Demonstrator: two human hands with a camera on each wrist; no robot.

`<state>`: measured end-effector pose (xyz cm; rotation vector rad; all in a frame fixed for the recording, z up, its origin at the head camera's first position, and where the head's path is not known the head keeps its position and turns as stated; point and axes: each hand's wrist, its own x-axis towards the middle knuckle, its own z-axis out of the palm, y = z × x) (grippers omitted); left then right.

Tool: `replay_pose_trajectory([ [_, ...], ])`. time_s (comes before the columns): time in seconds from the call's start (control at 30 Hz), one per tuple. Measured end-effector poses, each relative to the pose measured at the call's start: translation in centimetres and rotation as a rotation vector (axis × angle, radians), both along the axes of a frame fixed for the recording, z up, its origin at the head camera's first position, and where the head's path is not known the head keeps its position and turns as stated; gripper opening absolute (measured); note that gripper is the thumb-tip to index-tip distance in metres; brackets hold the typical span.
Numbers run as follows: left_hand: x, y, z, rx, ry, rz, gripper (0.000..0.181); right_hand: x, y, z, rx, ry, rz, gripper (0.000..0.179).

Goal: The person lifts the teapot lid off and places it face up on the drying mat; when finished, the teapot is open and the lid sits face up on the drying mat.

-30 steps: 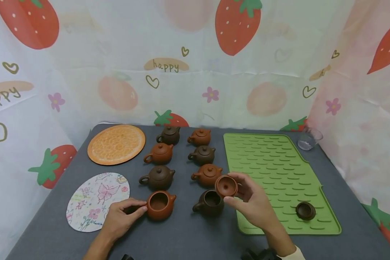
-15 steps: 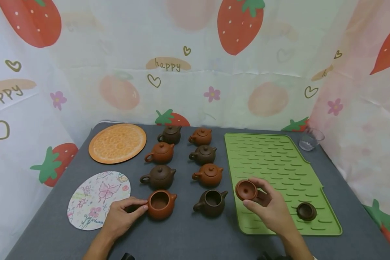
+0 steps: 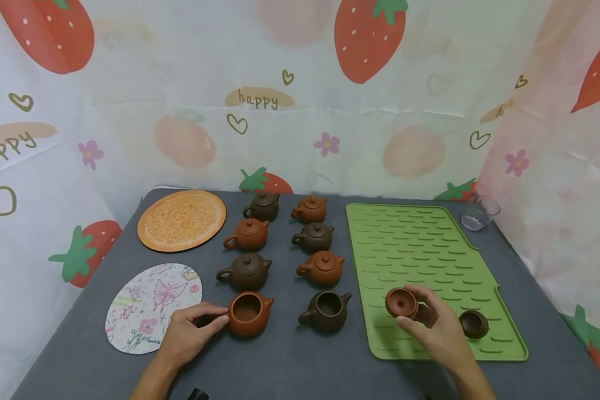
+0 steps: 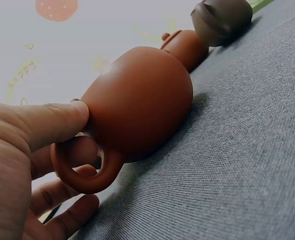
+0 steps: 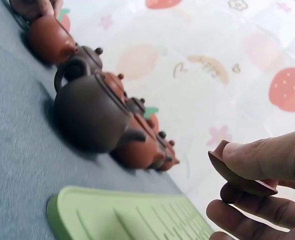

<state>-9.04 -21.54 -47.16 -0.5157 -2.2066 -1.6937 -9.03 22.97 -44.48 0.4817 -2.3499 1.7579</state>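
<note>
My left hand [image 3: 187, 332] pinches the handle of a lidless red-brown teapot [image 3: 255, 329], whose mouth faces up on the cloth. In the left wrist view the thumb presses the top of the looped handle [image 4: 85, 182], with fingers behind it. Over the green mat [image 3: 405, 250], my right hand [image 3: 439, 328] holds a red-brown teapot lid [image 3: 401, 303] by its edge, inner side toward the head camera. The lid's knob points down in the right wrist view. A dark brown lid [image 3: 474, 324] lies on the mat beside this hand. Between the hands stands a dark, lidless teapot [image 3: 325, 322].
Several lidded teapots, such as a dark one [image 3: 247, 272] and a red-brown one [image 3: 324, 268], stand in two columns behind. At left lie an orange round mat [image 3: 182, 219] and a butterfly-patterned mat [image 3: 140, 308]. A clear cup [image 3: 477, 214] sits at the back right.
My right hand has carried the red-brown lid rightward, from beside the dark lidless teapot to over the green mat. The left hand has stayed on the teapot's handle.
</note>
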Motion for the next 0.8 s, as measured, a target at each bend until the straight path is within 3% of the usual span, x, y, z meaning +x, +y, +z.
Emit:
replay_pose_trajectory([
  [0.33,0.0,-0.1,-0.1,0.0,-0.018,-0.007,0.016,0.6,1.2,-1.0,0.12,0.028,-0.06,0.054],
  [0.53,0.0,0.0,0.0,-0.001,-0.024,-0.006,0.016,1.1,1.6,-1.4,0.215,-0.061,-0.098,0.057],
  [0.8,0.1,0.0,0.0,0.001,-0.034,-0.002,0.016,1.2,2.0,-1.6,0.242,-0.161,-0.117,0.058],
])
